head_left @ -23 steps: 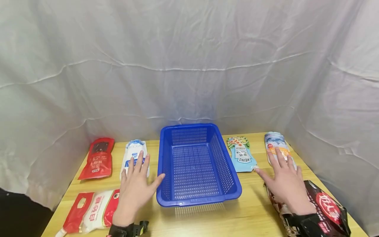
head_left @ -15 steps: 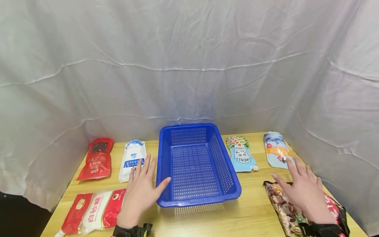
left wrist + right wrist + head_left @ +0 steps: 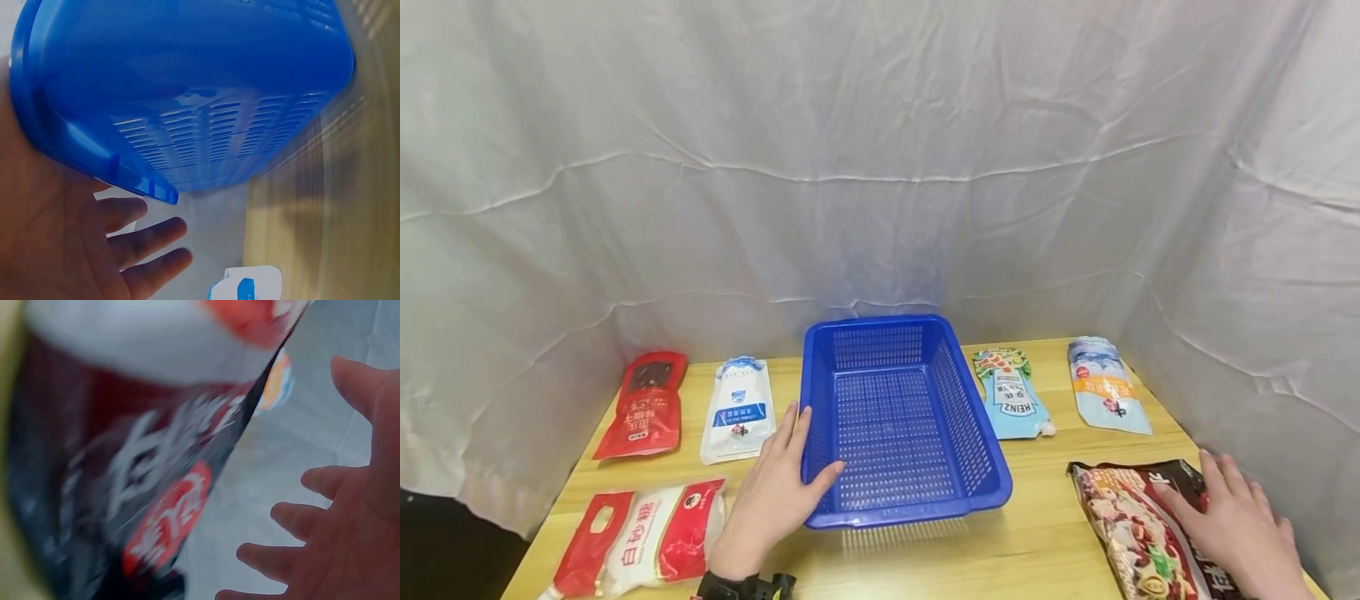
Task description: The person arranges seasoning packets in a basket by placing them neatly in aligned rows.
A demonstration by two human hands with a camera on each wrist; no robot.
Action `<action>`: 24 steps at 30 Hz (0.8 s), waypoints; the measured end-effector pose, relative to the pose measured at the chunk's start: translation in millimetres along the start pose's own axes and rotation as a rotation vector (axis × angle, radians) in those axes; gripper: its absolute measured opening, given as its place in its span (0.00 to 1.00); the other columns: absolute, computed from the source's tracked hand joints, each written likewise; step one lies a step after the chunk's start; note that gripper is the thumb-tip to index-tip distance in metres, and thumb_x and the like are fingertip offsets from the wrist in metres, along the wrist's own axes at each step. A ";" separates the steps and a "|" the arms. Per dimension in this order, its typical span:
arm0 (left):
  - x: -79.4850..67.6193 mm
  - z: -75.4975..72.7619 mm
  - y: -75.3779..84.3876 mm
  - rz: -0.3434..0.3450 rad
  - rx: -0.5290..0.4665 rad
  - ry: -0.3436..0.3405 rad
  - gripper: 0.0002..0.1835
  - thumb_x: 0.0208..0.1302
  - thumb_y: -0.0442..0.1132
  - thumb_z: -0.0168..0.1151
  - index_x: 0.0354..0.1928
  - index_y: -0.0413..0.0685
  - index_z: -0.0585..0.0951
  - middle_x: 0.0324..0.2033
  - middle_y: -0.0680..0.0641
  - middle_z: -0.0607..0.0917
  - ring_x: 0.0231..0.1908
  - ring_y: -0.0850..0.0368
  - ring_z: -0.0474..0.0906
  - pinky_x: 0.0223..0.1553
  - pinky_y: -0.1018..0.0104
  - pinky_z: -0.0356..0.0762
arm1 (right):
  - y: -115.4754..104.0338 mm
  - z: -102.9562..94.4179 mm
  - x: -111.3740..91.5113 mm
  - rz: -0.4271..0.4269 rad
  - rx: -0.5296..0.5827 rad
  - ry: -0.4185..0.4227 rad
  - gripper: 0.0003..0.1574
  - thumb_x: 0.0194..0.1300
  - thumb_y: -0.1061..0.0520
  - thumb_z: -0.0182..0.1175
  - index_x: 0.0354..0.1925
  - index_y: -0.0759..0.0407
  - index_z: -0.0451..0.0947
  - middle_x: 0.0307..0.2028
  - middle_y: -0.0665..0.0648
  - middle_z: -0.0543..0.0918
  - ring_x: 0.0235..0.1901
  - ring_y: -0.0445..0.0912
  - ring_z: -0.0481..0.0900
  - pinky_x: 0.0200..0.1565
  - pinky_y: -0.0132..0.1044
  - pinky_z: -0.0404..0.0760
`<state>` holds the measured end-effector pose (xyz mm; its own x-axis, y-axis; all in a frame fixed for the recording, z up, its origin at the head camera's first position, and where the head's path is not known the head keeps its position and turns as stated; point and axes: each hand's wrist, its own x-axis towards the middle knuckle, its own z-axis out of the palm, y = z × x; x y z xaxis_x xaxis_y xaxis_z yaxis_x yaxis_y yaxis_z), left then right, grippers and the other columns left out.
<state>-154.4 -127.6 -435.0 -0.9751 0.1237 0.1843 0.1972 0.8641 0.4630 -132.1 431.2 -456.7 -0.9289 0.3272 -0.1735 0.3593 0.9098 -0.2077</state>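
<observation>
A blue plastic basket (image 3: 902, 515) stands mid-table, perforated and with nothing inside. My left hand (image 3: 778, 492) lies along its left rim near the front corner, thumb over the inside and fingers fairly straight. From the left wrist, the palm and spread fingers (image 3: 150, 240) show beside the basket's outer wall (image 3: 175, 81). At the front right lies a dark printed food bag (image 3: 1138, 521) with a picture of nuts or grains. Over its right side my right hand (image 3: 1236, 525) is spread; in the right wrist view its fingers (image 3: 300, 519) are apart from the bag (image 3: 144, 444).
On the left lie a red pouch (image 3: 643, 408), a white-and-blue pouch (image 3: 739, 408) and a red-and-white sugar bag (image 3: 643, 533). Right of the basket are a light blue Heinz pouch (image 3: 1015, 404) and a blue-orange pouch (image 3: 1107, 387). Grey cloth (image 3: 880, 225) walls off the back and sides.
My right hand has moved right and toward the front, from near the blue-orange pouch to over the dark bag. My left hand has shifted right, from over the white-and-blue pouch to the basket's rim.
</observation>
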 end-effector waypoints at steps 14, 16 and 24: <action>2.5 2.5 -1.2 -0.040 -0.222 -0.115 0.39 0.63 0.43 0.51 0.71 0.56 0.42 0.69 0.42 0.46 0.63 0.45 0.50 0.56 0.40 0.62 | 26.3 16.0 10.5 0.120 0.004 -0.161 0.83 0.42 0.17 0.51 0.60 0.82 0.31 0.48 0.85 0.53 0.46 0.74 0.58 0.45 0.67 0.68; 2.3 2.8 -0.9 -0.042 -0.236 -0.120 0.39 0.63 0.42 0.50 0.71 0.55 0.42 0.69 0.42 0.47 0.63 0.45 0.50 0.57 0.41 0.60 | 28.9 14.6 11.7 0.094 -0.009 -0.172 0.81 0.43 0.16 0.50 0.59 0.84 0.34 0.46 0.86 0.56 0.44 0.75 0.59 0.44 0.67 0.68; 2.1 3.5 -2.1 -0.042 -0.269 -0.137 0.39 0.63 0.40 0.49 0.70 0.55 0.40 0.69 0.42 0.46 0.64 0.45 0.48 0.58 0.40 0.58 | 31.8 17.3 19.2 0.164 0.012 -0.163 0.82 0.36 0.13 0.49 0.61 0.79 0.41 0.46 0.84 0.52 0.44 0.76 0.50 0.40 0.71 0.65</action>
<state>-157.2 -127.4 -438.6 -0.9841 0.1705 0.0499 0.1581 0.7122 0.6839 -137.0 462.0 -483.2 -0.8316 0.4241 -0.3586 0.5062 0.8444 -0.1753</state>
